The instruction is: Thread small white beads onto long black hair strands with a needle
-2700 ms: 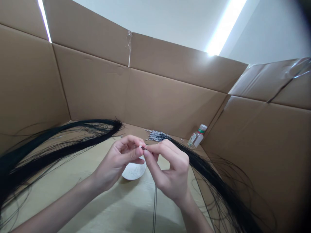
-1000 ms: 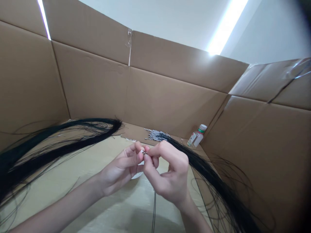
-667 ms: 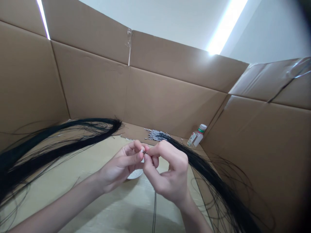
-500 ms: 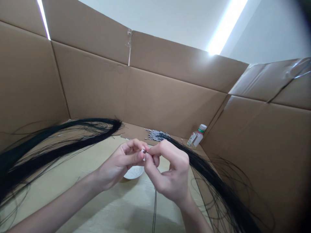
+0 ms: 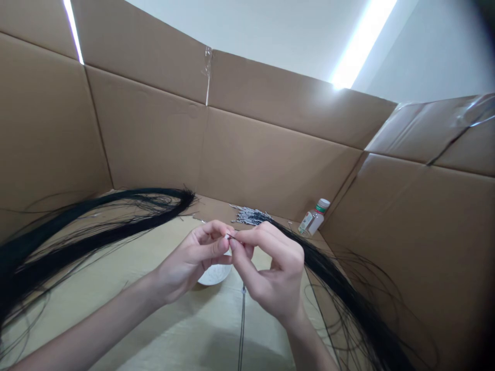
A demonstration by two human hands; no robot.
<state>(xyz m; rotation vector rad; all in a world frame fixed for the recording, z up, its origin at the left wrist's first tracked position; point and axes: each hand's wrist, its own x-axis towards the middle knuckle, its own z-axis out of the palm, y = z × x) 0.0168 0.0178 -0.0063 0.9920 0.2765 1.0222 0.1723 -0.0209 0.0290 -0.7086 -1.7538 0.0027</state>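
The left hand [image 5: 185, 260] has its thumb and index finger closed on a tiny white piece [image 5: 227, 236], probably a bead, with the other fingers loosely curled. The right hand [image 5: 276, 270] pinches the tip of a thin dark strand [image 5: 231, 237] between thumb and forefinger, right against that piece. Both are raised over the table [image 5: 166, 340], partly covering the white bowl [image 5: 214, 275]. Below the right hand hang two dark cords [image 5: 242, 330], with a small pale bit [image 5: 244, 290] on them.

Work this fine seems to call for a light left pinch that leaves any opening uncovered, and a right grip close to the strand's end so it does not bend; braced fingertips would help alignment. Too hard a squeeze could flick the piece away.

Beyond lie black-and-white beaded ends [image 5: 247, 216] and, by the cardboard wall [image 5: 270, 170], a clear bottle [image 5: 311, 222]; its label is too small to read.
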